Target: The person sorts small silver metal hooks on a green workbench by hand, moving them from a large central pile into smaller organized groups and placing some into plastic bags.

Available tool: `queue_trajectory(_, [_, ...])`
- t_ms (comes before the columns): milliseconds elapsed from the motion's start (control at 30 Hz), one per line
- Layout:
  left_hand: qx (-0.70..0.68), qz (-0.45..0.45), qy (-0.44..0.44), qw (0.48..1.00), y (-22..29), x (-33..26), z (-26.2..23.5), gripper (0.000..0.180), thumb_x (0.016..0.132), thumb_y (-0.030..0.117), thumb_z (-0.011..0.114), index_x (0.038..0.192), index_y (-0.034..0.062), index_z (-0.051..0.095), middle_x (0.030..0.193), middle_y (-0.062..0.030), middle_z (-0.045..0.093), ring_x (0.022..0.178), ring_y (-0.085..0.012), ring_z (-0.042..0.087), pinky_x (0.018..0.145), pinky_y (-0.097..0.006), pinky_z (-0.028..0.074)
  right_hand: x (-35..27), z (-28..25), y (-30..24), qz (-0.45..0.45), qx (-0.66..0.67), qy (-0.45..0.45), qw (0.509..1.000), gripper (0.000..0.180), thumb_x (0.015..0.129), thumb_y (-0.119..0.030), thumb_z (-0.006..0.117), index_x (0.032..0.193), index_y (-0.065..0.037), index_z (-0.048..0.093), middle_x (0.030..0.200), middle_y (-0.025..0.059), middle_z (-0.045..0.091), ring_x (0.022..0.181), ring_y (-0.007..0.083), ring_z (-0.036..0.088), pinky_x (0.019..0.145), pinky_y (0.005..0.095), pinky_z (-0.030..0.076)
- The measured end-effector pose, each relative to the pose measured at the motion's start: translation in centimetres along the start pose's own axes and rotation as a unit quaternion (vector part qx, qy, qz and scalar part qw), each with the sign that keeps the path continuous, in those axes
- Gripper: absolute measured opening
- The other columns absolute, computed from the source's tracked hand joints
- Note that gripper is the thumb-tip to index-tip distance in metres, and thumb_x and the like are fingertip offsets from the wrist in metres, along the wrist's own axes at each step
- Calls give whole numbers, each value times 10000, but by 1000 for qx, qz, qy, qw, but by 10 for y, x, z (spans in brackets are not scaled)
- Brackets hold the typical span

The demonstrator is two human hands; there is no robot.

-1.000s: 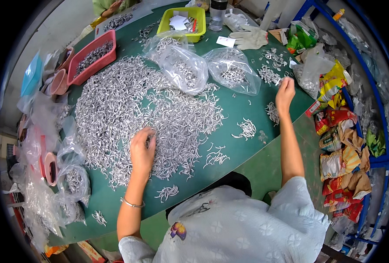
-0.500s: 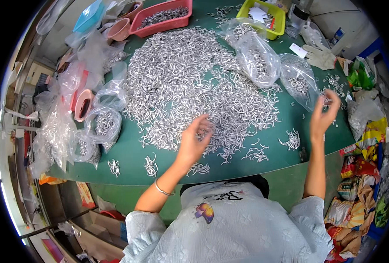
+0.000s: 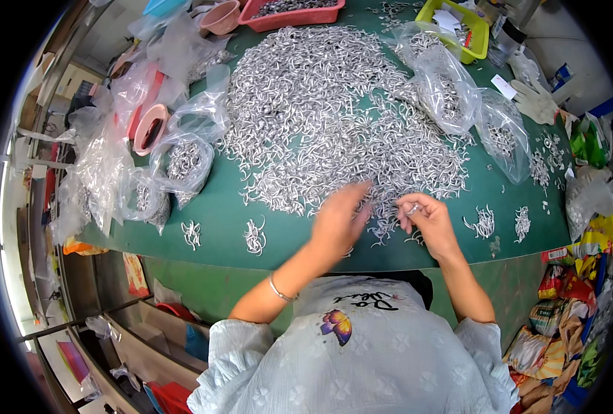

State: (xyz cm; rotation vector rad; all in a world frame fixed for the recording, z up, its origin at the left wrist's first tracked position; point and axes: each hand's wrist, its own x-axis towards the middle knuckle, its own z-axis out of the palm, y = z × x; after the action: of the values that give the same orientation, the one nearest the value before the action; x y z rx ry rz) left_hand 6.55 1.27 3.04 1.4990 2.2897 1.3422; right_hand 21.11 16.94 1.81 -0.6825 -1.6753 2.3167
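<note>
A large heap of small silver metal hooks (image 3: 320, 117) covers a green table (image 3: 224, 207). My left hand (image 3: 341, 221) rests with spread fingers on the near edge of the heap, blurred by motion. My right hand (image 3: 424, 217) is close beside it, its fingers pinched on a few of the small hooks. Small sorted bunches of hooks (image 3: 255, 238) lie along the table's front edge on both sides of my hands.
Clear plastic bags of hooks (image 3: 451, 90) lie at the right and several more bags (image 3: 182, 159) at the left. A red tray (image 3: 293, 10), a pink bowl (image 3: 224, 17) and a yellow tray (image 3: 458, 24) stand at the back. Snack packets (image 3: 582, 290) pile up at the right.
The view has swung so the heap sits more central. My right hand came in from the far right to meet my left hand at the near edge of the heap.
</note>
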Motion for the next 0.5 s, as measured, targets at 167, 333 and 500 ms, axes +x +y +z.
queue_trajectory(167, [169, -87, -3, 982, -60, 17, -38, 425, 769, 55, 719, 1175, 28, 596, 1219, -130, 549, 1129, -322, 509, 938, -420, 395, -10, 2, -10, 67, 78, -7, 995, 227, 954, -11, 450, 1120, 13, 603, 845, 40, 604, 661, 99, 559, 565, 231, 435])
queue_trajectory(333, [201, -89, -6, 975, -70, 4, -41, 292, 798, 60, 685, 1087, 47, 651, 1167, -118, 569, 1100, -299, 526, 930, -421, 365, -13, -8, -8, 95, 13, -9, 995, 212, 967, -43, 436, 1101, -3, 595, 802, 23, 566, 619, 83, 505, 532, 227, 396])
queue_trajectory(500, [192, -46, 24, 980, -69, 5, -41, 254, 807, 32, 655, 1060, 58, 650, 1133, -99, 584, 1091, -290, 536, 928, -420, 365, -11, 12, -14, 65, 108, 31, 992, 186, 977, -81, 455, 1099, -15, 579, 759, 4, 527, 603, 75, 472, 531, 225, 380])
